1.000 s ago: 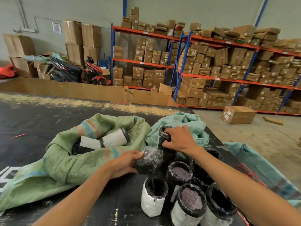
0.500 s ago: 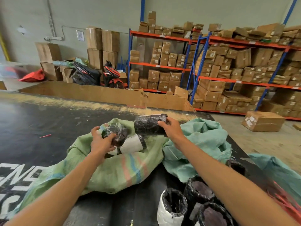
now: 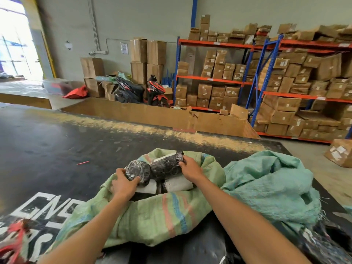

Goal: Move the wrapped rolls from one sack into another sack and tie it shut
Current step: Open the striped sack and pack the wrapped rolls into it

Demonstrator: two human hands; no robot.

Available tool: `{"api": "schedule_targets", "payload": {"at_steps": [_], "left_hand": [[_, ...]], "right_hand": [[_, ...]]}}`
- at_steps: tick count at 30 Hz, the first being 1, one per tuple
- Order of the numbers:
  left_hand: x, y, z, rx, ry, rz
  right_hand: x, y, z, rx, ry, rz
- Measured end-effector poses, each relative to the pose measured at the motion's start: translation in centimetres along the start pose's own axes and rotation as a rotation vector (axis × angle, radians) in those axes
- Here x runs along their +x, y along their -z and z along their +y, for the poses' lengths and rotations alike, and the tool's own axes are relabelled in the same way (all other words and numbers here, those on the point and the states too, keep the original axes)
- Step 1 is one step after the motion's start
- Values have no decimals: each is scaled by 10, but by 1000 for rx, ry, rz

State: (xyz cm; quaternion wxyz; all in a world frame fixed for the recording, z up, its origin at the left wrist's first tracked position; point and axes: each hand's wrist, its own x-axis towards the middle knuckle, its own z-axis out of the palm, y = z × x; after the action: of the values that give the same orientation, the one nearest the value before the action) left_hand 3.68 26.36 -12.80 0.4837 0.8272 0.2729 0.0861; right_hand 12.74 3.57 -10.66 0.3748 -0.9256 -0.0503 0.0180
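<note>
A light green woven sack (image 3: 152, 216) with coloured stripes lies open on the black surface. Inside its mouth my left hand (image 3: 122, 184) grips a black plastic-wrapped roll (image 3: 137, 171) by its end. My right hand (image 3: 190, 169) holds a second black wrapped roll (image 3: 165, 164) lying sideways over the opening. White-wrapped rolls (image 3: 178, 184) show beneath them in the sack. A teal sack (image 3: 270, 185) lies crumpled to the right. Blurred dark rolls (image 3: 323, 242) show at the lower right corner.
The black work surface (image 3: 57, 149) has white lettering at lower left and a small red stick (image 3: 82, 162). A long cardboard bin (image 3: 152, 115) stands beyond it, with shelving full of boxes (image 3: 285, 82), scooters (image 3: 141, 90) and a loose box (image 3: 341, 155) on the floor.
Both hands carried their rolls from the standing group on the right into the green sack's mouth and lowered them onto the rolls inside. My view swung left.
</note>
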Motion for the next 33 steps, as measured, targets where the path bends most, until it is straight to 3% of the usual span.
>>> {"api": "schedule_targets", "payload": {"at_steps": [5,11,16,22,26,30,33], "left_hand": [[0,-14,1,115,107,-19],[-9,-21,-2,148,33,-98],[-20,-20,-12,243,-142,-92],[-27,-25,-16,417,-132,-152],[-27,-23,-20,521,-100,-162],[-31,-26,-14,552,-62,-170],[-41,-23,-5,593,-33,-265]], "right_hand": [[9,2,-6,-126,-41,16],[8,4,12,-48,5,-99],[-14,16,44,33,85,-204],[-20,20,62,-162,148,-259],[-30,28,64,-115,124,-208],[-43,29,51,-219,102,-174],[-56,23,41,-217,88,-14]]}}
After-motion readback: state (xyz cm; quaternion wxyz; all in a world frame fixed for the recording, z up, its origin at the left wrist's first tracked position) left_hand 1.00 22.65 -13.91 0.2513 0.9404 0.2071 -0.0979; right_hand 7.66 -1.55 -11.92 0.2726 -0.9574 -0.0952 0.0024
